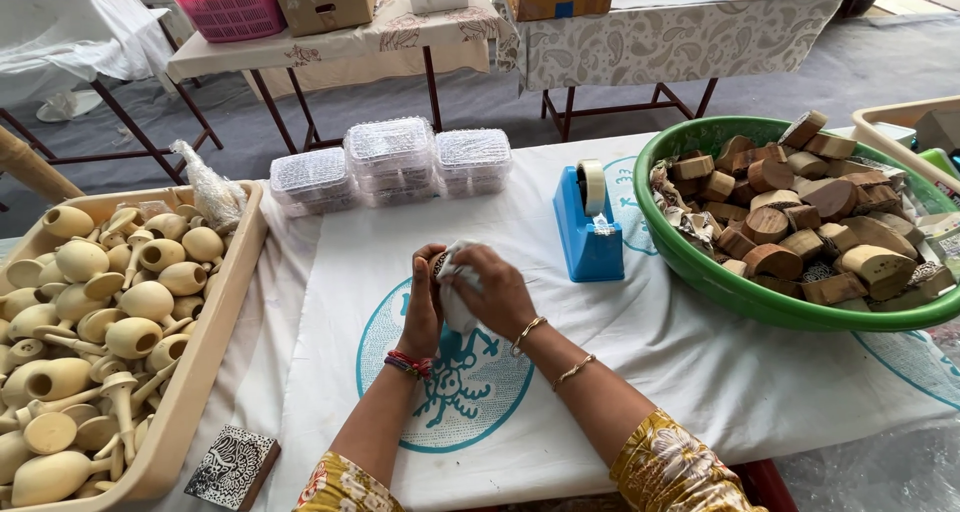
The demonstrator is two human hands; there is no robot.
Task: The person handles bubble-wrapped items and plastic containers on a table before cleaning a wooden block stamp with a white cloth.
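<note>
At the bottom edge of the frame two yellow floral sleeves come up into view, and just left of them a small carved printing block with a black-and-white pattern lies on the white cloth. Above the sleeves, in the lower middle of the frame, the left hand stands edge-up with its fingers curled closed around a small round object, of which only a dark rim shows at the top. The right hand is pressed against it from the right, fingers bent tight over a piece of white wrapping that covers the object's side; both hands touch each other. A blue tape dispenser stands just to the right. A beige tray of pale wooden pieces fills the lower left, a green basin of brown wooden blocks the right, and clear plastic boxes are stacked above centre
</note>
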